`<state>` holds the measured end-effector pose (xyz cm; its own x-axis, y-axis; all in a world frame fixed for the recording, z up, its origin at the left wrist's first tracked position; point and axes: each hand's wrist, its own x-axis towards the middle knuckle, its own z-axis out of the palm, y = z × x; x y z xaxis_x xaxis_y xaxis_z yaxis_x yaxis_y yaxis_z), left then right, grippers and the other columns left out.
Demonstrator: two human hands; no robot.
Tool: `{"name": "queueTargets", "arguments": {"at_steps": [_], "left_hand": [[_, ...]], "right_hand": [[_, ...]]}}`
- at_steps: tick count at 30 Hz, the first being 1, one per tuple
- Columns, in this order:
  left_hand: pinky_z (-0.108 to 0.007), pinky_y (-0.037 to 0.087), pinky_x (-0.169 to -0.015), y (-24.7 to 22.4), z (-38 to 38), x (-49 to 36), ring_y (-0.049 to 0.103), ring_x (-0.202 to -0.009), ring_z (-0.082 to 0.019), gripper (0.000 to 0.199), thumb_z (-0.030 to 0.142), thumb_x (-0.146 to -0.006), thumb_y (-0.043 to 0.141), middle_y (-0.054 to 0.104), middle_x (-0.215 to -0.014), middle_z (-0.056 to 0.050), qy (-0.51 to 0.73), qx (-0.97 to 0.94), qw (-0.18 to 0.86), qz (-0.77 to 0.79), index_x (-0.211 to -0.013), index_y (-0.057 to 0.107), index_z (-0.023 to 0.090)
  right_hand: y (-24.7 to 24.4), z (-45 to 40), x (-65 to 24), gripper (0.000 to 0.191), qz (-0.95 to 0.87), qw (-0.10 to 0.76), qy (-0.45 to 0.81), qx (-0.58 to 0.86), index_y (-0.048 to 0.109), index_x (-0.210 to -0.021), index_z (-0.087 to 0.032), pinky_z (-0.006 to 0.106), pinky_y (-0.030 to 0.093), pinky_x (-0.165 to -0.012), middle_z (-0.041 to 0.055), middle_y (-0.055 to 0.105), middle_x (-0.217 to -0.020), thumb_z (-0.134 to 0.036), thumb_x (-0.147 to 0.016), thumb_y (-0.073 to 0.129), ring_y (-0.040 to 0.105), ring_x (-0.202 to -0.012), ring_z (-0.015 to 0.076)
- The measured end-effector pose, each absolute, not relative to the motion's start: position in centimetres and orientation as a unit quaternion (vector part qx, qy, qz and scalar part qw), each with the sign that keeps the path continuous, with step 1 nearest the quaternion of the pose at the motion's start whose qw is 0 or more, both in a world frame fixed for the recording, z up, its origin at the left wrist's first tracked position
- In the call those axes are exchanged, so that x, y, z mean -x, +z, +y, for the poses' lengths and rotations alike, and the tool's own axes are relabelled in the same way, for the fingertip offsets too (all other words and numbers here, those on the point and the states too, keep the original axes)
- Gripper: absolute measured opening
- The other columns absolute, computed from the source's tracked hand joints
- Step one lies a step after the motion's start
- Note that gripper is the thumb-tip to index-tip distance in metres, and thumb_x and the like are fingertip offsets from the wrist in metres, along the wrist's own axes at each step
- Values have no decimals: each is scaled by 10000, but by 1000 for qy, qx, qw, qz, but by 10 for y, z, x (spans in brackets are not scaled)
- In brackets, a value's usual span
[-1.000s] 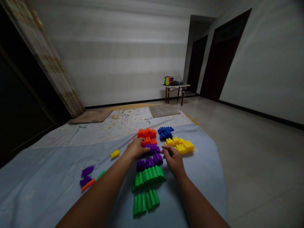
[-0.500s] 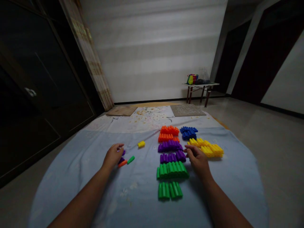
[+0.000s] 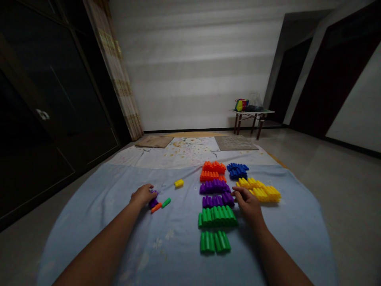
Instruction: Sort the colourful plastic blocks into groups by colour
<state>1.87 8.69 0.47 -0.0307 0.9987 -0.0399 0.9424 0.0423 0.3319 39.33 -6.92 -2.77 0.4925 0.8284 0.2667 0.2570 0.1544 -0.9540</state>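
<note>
My left hand (image 3: 143, 195) is curled over a few small purple plastic pieces (image 3: 153, 203), its fingertips closed on one of them; the palm side is hidden. Just right of it lie an orange piece (image 3: 156, 207) and a green piece (image 3: 166, 202), with a small yellow cluster (image 3: 179, 183) farther back. My right hand (image 3: 247, 201) is at the right end of the lower purple row (image 3: 216, 200), thumb and forefinger apart, nothing seen between them. Whether a fingertip touches the row I cannot tell. Behind it is another purple row (image 3: 214, 186); in front are green rows (image 3: 218, 215).
Orange rows (image 3: 213, 167), blue rows (image 3: 238, 171) and yellow rows (image 3: 264, 192) stand farther back and right. A blue cloth (image 3: 98, 214) covers the table. Two flat mats (image 3: 236, 143) lie at the far edge. A small side table (image 3: 253, 112) with bags is by the wall.
The view has tilted slightly, so everything sits a little lower. My left hand's fingers have moved in over the purple pieces. My right hand stays beside the purple rows, slightly lower along them.
</note>
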Motion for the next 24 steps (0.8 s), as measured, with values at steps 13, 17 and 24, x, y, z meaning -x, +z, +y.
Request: {"name": "queueTargets", "arguments": {"at_steps": [13,17,24], "left_hand": [[-309,482,-798,17,73,17,629,-919,-251,572,565,-486,622,685,-1023,-95,212,-693,239,646,-904,662,178],[-355,500,-748,16,69,21,638,-789,-262,443,479,-366,716,714,-795,-40,223,-709,289,604,-730,678,229],[-371,489,-762,31,72,-7,621,-829,-264,456,499,-456,679,693,-843,-64,277,-701,250,608,-816,673,219]], "right_hand": [[-22,-72,-392,331,-458,620,221,598,650,-946,-159,312,494,-649,70,690,-785,-425,-778,550,627,-684,188],[-19,-71,-390,336,-452,632,221,589,659,-912,-159,310,499,-631,69,687,-767,-441,-764,553,624,-668,191],[-18,-69,-391,335,-444,635,225,591,656,-897,-167,307,503,-641,68,684,-778,-453,-762,545,630,-698,198]]}}
